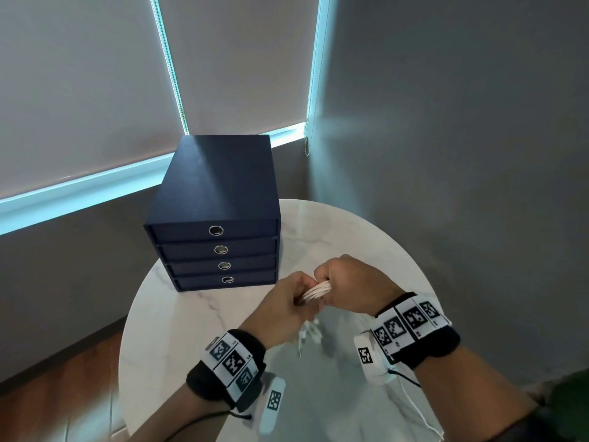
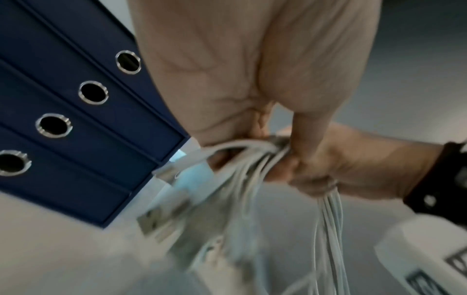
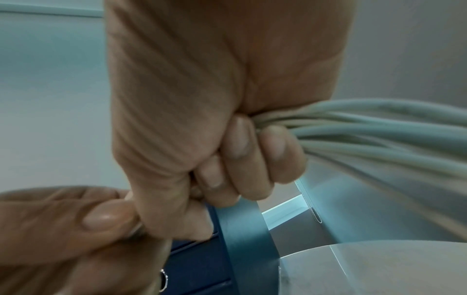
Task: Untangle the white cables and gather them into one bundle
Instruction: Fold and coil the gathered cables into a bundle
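Several white cables (image 1: 317, 290) run side by side as one bunch between my two hands, above the round marble table (image 1: 350, 237). My left hand (image 1: 291, 301) grips one end of the bunch, and my right hand (image 1: 338, 282) closes its curled fingers (image 3: 240, 151) round the other. Blurred plug ends (image 1: 307, 334) hang below the left hand. In the left wrist view the cables (image 2: 328, 229) drop in a loop under the right hand (image 2: 316, 165). The right wrist view shows the cables (image 3: 379, 135) streaming out to the right of the fist.
A dark blue drawer box (image 1: 216, 218) with several ring-pull drawers stands at the table's back left, close to my left hand. Behind it are grey roller blinds (image 1: 79, 90) and a grey wall. Wood floor (image 1: 63, 393) lies to the lower left.
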Motion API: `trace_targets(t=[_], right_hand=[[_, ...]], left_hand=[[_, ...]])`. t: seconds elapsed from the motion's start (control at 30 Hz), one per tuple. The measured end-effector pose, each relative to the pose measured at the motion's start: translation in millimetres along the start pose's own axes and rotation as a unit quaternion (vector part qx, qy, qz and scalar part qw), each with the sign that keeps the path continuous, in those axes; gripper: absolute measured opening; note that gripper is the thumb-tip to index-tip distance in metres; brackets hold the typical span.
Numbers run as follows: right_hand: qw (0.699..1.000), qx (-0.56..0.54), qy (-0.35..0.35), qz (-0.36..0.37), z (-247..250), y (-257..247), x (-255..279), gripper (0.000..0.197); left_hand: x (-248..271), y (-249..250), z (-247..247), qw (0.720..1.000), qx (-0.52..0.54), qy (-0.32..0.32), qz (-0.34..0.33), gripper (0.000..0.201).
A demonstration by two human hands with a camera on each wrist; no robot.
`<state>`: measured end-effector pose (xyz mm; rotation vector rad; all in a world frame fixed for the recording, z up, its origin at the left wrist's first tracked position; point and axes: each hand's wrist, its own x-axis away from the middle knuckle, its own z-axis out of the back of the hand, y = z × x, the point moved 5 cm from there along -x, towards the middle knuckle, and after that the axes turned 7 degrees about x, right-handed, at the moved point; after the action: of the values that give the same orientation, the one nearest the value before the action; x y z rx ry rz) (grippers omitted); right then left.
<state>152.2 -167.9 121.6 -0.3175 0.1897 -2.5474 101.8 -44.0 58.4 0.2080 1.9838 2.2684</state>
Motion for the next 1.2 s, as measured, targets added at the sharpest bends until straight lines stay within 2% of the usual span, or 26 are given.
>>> trace_targets(t=[0.1,0.17,0.27,0.37,0.5,0.63,0.7,0.83,0.93,1.0,1.03,1.1,1.17,1.2], right_hand=[[0.999,0.036,0.020,0.027,11,-4,3,0.012],[0.995,0.075,0.031,0.055,18,-11,5,0.011],[0.991,0.068,0.088,0.076,29,-10,3,0.014],[0.984,-0.004,0.170,0.054,36,11,-7,0.027],[0.968,-0.125,0.216,0.019,24,30,-20,0.045],[0.932,-0.302,0.198,-0.030,-3,34,-32,0.052],[0.922,-0.335,0.186,-0.049,-13,38,-35,0.052],[0.945,-0.236,0.221,-0.047,3,46,-27,0.048],[0.964,-0.125,0.222,-0.071,16,49,-21,0.049],[0.971,-0.061,0.215,-0.081,22,46,-18,0.046],[0.974,-0.034,0.209,-0.086,23,45,-16,0.043],[0.977,0.004,0.197,-0.080,23,39,-13,0.039],[0.980,0.029,0.185,-0.062,26,31,-9,0.038],[0.980,0.041,0.186,-0.053,30,27,-7,0.039]], left_hand=[[9,-10,-17,0.998,0.060,-0.015,0.029,0.026],[9,-16,-25,0.991,0.119,-0.002,0.069,0.037],[7,-16,-33,0.976,0.182,0.010,0.120,0.046],[10,3,-44,0.964,0.238,-0.029,0.114,0.052],[14,33,-55,0.947,0.310,-0.049,0.072,0.051],[10,52,-52,0.943,0.327,-0.050,0.023,0.051],[8,49,-48,0.953,0.300,-0.047,0.021,0.050],[9,24,-34,0.987,0.156,-0.022,0.031,0.047],[7,15,-18,0.998,0.053,0.019,0.023,0.032],[5,20,-9,0.997,0.036,0.064,0.010,0.015],[3,23,-5,0.995,0.038,0.090,0.003,0.012],[-1,29,-2,0.991,0.047,0.123,-0.020,0.015],[-4,29,-6,0.991,0.051,0.120,-0.024,0.017],[-3,25,-10,0.992,0.052,0.111,-0.016,0.025]])
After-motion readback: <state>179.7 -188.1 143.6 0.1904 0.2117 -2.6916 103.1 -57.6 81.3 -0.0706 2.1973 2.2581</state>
